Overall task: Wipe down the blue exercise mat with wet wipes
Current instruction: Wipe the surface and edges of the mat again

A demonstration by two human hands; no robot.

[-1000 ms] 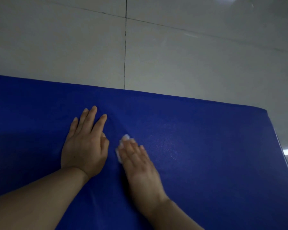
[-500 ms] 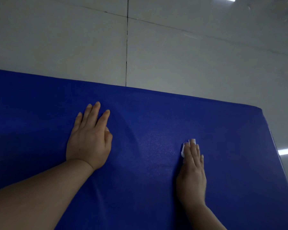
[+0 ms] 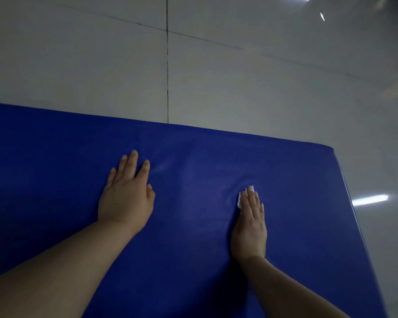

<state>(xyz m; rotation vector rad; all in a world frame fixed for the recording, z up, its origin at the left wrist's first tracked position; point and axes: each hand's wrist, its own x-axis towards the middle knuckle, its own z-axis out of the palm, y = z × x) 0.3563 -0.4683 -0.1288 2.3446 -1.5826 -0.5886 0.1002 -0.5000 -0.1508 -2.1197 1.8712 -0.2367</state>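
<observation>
The blue exercise mat [image 3: 193, 260] fills the lower part of the head view, its far edge and right corner visible. My left hand [image 3: 125, 198] lies flat on the mat, fingers straight and pointing away from me. My right hand [image 3: 251, 222] presses a small white wet wipe [image 3: 244, 195] flat against the mat with straight fingers; only the wipe's top and left edge peek out from under the fingertips. The two hands are apart, about a hand's width and a half between them.
Glossy grey floor tiles [image 3: 239, 76] with dark grout lines lie beyond the mat's far edge and to its right. Reflections of ceiling lights [image 3: 369, 199] show on the floor at the right.
My right hand slid the wipe from beside my left hand out to the right across the mat, then held about there. My left hand stayed flat in place.
</observation>
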